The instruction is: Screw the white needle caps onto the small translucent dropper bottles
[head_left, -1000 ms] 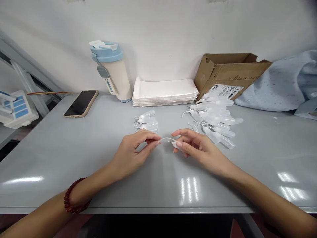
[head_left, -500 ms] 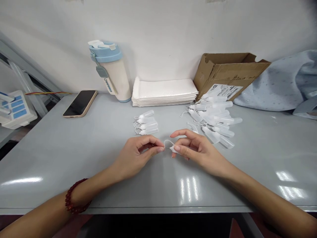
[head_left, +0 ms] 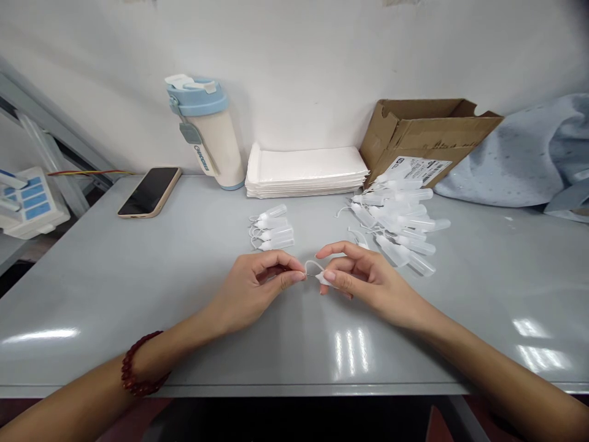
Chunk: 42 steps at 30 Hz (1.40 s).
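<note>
The left grip [head_left: 262, 287] pinches a thin strap [head_left: 314, 262]; the right grip [head_left: 368, 281] is closed around its bottle [head_left: 321, 278]. A bottle pile [head_left: 402, 222] lies beyond.

1. One white stack [head_left: 306, 166] is lying flat.
2. Left of the stack, one tumbler [head_left: 209, 138] and one phone [head_left: 150, 192] are resting.
3. Right: one cardboard box [head_left: 439, 135] is standing.
4. In front: four small bottles [head_left: 278, 234] are lying.
5. Front right: a bottle heap [head_left: 400, 212] is overlapping, uncountable.
6. Farther forward: one left hand [head_left: 255, 285], one right hand [head_left: 377, 279] are holding one nozzle [head_left: 320, 277], one tube [head_left: 315, 262].
</note>
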Each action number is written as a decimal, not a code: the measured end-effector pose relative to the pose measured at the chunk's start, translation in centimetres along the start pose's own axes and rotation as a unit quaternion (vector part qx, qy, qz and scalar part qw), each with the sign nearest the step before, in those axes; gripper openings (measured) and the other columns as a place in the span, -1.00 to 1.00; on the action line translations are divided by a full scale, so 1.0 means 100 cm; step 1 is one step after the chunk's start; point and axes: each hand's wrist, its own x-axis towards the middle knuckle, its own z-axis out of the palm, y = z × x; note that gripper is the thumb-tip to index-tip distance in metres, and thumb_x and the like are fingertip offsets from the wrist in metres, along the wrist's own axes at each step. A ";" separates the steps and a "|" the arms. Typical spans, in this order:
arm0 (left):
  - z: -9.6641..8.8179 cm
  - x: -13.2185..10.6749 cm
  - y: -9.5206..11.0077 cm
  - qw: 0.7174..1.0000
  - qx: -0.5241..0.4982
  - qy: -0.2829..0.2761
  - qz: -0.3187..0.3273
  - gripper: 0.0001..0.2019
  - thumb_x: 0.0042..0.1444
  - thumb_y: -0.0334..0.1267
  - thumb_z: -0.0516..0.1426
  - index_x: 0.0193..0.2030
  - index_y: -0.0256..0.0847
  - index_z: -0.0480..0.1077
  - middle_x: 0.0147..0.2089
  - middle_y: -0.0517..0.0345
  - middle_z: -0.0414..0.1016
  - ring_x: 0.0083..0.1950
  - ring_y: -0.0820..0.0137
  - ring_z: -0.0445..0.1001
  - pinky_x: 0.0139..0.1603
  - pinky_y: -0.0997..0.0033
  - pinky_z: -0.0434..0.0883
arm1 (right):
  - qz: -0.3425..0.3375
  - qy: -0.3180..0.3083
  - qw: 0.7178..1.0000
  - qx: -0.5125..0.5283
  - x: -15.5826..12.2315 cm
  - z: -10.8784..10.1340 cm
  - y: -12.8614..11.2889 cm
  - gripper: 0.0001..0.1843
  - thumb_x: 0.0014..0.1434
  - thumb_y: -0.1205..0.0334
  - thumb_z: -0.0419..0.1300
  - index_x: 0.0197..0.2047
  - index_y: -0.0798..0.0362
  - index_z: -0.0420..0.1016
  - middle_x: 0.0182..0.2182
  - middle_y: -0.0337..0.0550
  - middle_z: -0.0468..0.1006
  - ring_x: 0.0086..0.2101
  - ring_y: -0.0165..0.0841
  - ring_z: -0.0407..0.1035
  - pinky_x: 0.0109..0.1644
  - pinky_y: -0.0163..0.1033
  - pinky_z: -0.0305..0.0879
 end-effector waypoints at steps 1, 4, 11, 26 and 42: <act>0.000 0.000 0.000 1.000 0.002 -0.001 0.002 -0.88 0.13 -0.19 0.17 -0.34 -0.17 0.49 -0.38 0.30 0.50 -0.32 0.53 0.42 -0.26 0.59 0.34 | 0.000 0.001 1.000 0.000 0.000 0.000 0.000 -0.71 0.19 0.06 0.17 -0.06 -0.01 0.35 -0.45 -0.26 0.57 -0.49 -0.50 0.25 -0.41 -0.36 0.13; 0.000 0.000 0.000 1.000 0.005 0.000 0.004 -0.88 0.13 -0.20 0.18 -0.34 -0.17 0.48 -0.39 0.30 0.50 -0.32 0.53 0.41 -0.26 0.59 0.33 | -0.002 0.003 1.000 -0.001 0.000 0.000 0.000 -0.72 0.19 0.07 0.17 -0.07 -0.01 0.35 -0.46 -0.27 0.57 -0.51 -0.51 0.21 -0.42 -0.36 0.12; 0.001 0.000 0.000 1.000 0.001 -0.001 0.007 -0.88 0.13 -0.20 0.17 -0.34 -0.18 0.48 -0.39 0.29 0.50 -0.32 0.52 0.42 -0.27 0.58 0.34 | -0.004 -0.004 1.000 0.002 0.001 0.000 0.001 -0.71 0.19 0.08 0.16 -0.06 0.01 0.35 -0.45 -0.24 0.57 -0.49 -0.49 0.26 -0.43 -0.36 0.12; 0.002 -0.001 -0.001 0.999 0.015 0.006 0.028 -0.89 0.13 -0.23 0.17 -0.34 -0.19 0.48 -0.37 0.27 0.51 -0.31 0.51 0.43 -0.25 0.56 0.35 | -0.001 -0.014 1.000 0.009 0.000 0.001 0.001 -0.72 0.19 0.06 0.17 -0.08 0.00 0.36 -0.46 -0.27 0.55 -0.53 -0.52 0.19 -0.45 -0.37 0.08; 0.003 -0.004 0.001 0.994 0.047 0.037 0.090 -0.90 0.15 -0.31 0.14 -0.35 -0.20 0.47 -0.36 0.22 0.53 -0.32 0.48 0.43 -0.25 0.51 0.38 | 0.002 -0.024 0.998 0.058 -0.001 0.007 0.002 -0.65 0.18 0.01 0.16 -0.04 0.02 0.29 -0.44 -0.25 0.52 -0.55 -0.52 0.13 -0.46 -0.35 0.09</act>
